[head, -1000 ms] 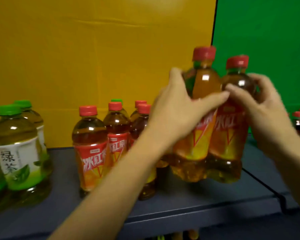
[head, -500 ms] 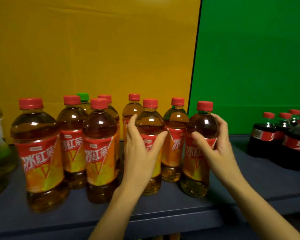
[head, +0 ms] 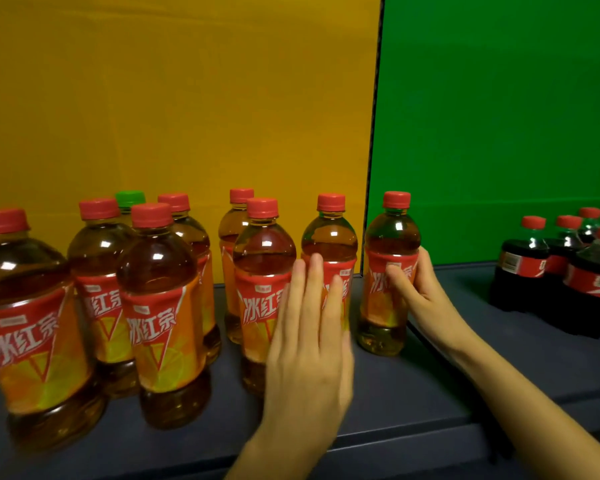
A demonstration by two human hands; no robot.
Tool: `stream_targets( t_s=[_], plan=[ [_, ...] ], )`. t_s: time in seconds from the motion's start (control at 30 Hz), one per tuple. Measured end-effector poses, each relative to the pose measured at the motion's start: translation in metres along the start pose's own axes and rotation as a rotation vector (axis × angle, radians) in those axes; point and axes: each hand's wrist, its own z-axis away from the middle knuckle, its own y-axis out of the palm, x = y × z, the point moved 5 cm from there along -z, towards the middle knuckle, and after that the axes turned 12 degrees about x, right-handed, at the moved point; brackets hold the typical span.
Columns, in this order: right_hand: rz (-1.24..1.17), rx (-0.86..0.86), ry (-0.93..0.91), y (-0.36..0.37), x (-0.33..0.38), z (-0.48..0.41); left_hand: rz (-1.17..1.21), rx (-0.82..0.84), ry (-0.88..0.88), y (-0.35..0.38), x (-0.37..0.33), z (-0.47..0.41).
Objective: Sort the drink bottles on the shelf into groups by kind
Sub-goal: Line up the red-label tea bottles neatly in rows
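Tea bottle [head: 392, 237] in my right grip [head: 420, 296]: amber, red cap, red-and-orange label. Colas [head: 520, 258] right of it: black, red labels. Shelf [head: 430, 393]: slate grey.

Looks like a mock shop shelf on a staged set rather than a real store, though the view is narrow, so not certain. A dark grey shelf board [head: 395, 393] holds many copies of the same iced-tea bottle [head: 160, 306] plus a cluster of cola bottles [head: 523, 268], retail-style. Behind them a plain yellow backdrop [head: 187, 98] and a green backdrop [head: 499, 98] meet at a seam, like studio boards.
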Motion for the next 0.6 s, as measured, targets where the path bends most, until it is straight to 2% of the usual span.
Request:
stream_targets(
  t_s=[0.23, 0.33, 0.43, 0.6],
  plan=[
    [0.077, 0.105, 0.071, -0.013, -0.017, -0.017, 0.195, 0.154, -0.272, 0.010, -0.008, -0.004],
    [0.066, 0.138, 0.113, -0.017, -0.023, -0.022, 0.178, 0.292, -0.354, 0.018, -0.001, -0.010],
    [0.051, 0.165, 0.101, -0.021, -0.032, -0.026, 0.118, 0.337, -0.424, 0.026, 0.003, -0.022],
    [0.021, 0.244, 0.095, -0.018, -0.051, -0.025, 0.173, 0.418, -0.556, 0.047, 0.010, -0.041]
  ],
)
